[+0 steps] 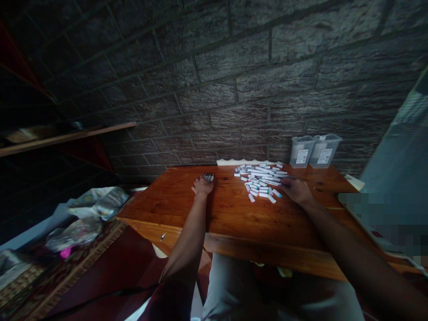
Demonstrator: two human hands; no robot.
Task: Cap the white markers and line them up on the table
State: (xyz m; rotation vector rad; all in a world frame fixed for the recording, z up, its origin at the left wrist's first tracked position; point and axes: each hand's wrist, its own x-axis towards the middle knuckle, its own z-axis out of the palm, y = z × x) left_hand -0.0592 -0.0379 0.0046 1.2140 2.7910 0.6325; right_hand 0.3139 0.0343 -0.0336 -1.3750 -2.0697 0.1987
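"Left side, what are you getting?"

"On my remote feed, the left hand (202, 185) is closed around a small bunch of markers (208, 177), over the wooden table (230, 218)!"

"And the right?"

"I've got the right hand (297, 190) at the right edge of the marker heap (261, 174), mid-table; whether it's gripping one, I can't tell. Plastic containers (323, 152) stand behind, rightward!"
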